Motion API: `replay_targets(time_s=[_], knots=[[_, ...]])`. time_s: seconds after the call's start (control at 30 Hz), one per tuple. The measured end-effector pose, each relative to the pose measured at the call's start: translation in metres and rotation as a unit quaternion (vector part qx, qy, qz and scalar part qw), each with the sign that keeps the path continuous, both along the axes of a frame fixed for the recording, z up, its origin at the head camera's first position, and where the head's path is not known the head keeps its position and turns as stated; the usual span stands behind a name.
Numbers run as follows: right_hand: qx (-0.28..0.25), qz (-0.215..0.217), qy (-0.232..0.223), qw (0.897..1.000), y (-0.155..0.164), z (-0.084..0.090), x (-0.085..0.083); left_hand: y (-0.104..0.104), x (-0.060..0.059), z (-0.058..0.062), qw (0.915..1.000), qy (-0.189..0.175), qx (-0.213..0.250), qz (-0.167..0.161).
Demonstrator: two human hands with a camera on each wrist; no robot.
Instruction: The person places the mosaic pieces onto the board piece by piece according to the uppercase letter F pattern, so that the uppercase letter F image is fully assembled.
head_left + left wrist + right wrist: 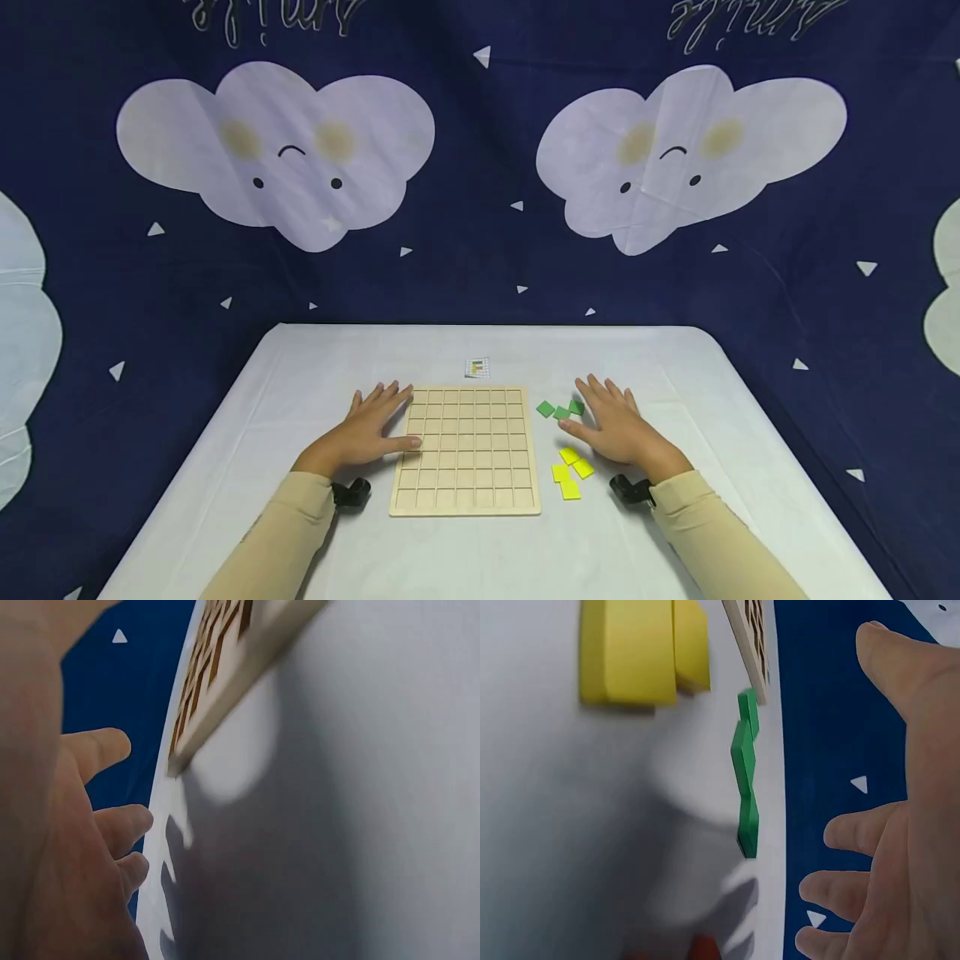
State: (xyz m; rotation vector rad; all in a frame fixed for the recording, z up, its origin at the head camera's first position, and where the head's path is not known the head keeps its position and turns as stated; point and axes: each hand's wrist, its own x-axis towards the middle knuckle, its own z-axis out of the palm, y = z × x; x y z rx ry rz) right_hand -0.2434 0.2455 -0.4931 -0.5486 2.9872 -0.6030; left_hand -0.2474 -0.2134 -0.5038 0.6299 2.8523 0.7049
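Three green tiles [561,409] lie just beside right hand [617,427].

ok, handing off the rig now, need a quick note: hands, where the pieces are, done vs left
Left hand: open, fingers straight, resting at the left edge of the wooden grid board, holding nothing.
Right hand: open, flat beside the green tiles, holding nothing.
Green tiles lie right of the board's top corner; yellow tiles lie nearer the person, right of the board. A small pattern card sits beyond the board.
Done: nothing placed; all cells in view are empty.
Left: every tile is off the board.
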Motion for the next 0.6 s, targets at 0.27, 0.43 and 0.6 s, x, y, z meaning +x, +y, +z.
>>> replay_targets(time_s=[0.27,0.43,0.6], knots=[[-0.038,0.014,-0.004,0.999,-0.016,-0.006,0.000,0.014,0.004,-0.005,0.9991,-0.007,0.040,0.005],[-0.055,0.017,-0.010,0.998,-0.022,-0.014,-0.002,0.017,0.008,-0.012,0.9989,-0.011,0.043,0.017],[-0.051,0.019,-0.006,0.998,-0.028,-0.018,-0.005,0.019,0.010,-0.015,0.9987,-0.002,0.047,0.018]])
